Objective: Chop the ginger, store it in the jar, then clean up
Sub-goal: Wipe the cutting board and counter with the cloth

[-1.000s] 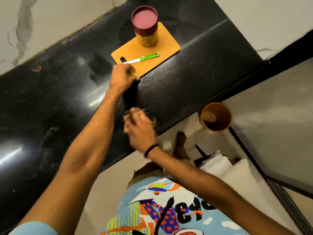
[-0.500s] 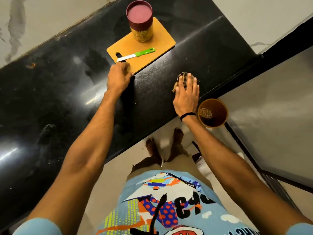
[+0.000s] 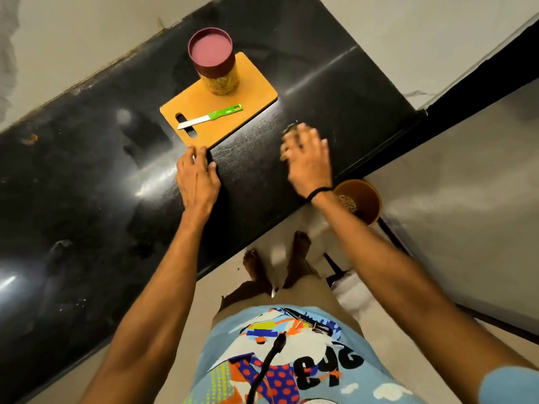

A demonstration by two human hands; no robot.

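From the head view, the clean-up step looks to be under way. The right hand lies spread, fingers fairly straight, over a brownish scrub wad on the black tabletop. The wad peeks out at the hand's 11 o'clock, and both are blurred. The left hand rests flat and relaxed, grasping nothing, its fingertips at the near corner of the cutting board, which lies toward 12 o'clock.

The right hand is nearer the bin, on the floor at its 5 o'clock just past the tabletop edge, so any sweep likely heads there. The bin holds a clump of scraps. The jar stands lidded on the board's far end, with yellowish chopped ginger inside. The knife lies on the board, handle toward 2 o'clock.
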